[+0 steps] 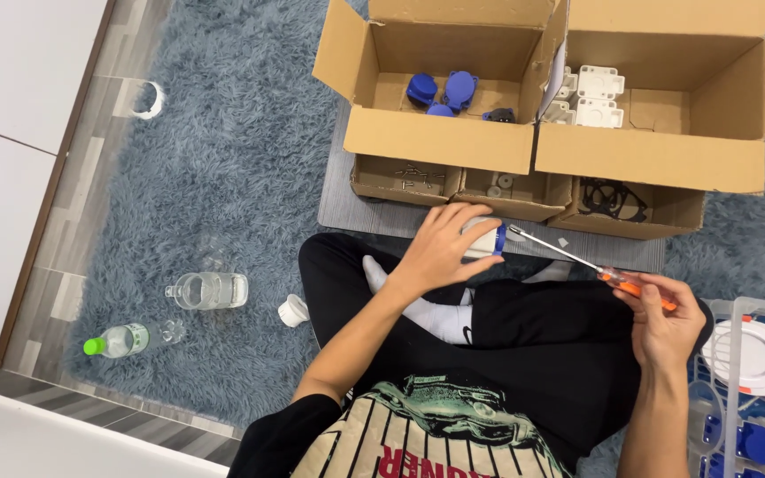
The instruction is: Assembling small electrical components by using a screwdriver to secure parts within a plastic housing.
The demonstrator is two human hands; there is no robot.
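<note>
**Driving a screwdriver into a white and blue part on the lap**

Sitting cross-legged on a shaggy grey-blue rug (250,133), the person is working at the centre of the frame. The left hand (443,248) is curling over a small white and blue part (486,239), its fingers closing around the top so that most of the piece is hiding beneath them. The right hand (661,323), at centre right, is pinching the orange handle of a screwdriver (577,259) between thumb and fingertips; the thin metal shaft is slanting up and leftward, and its tip is meeting the part just beside the left fingers.

Above the hands, two open cardboard boxes are standing side by side. The left box (436,142) is holding blue caps (443,90), while the right box (648,159) is holding white plastic housings (591,96). Three shallow cardboard trays (524,196) are sitting in front of them, with small screws, washers and black gaskets inside.

In the lower right corner, a clear plastic crate (737,389) is showing white round pieces and blue parts. Toward the lower left, a glass jar (208,290) is lying on the rug, with a green-capped bottle (117,341) near it and a small white cap (294,311) just beside the person's knee.
</note>
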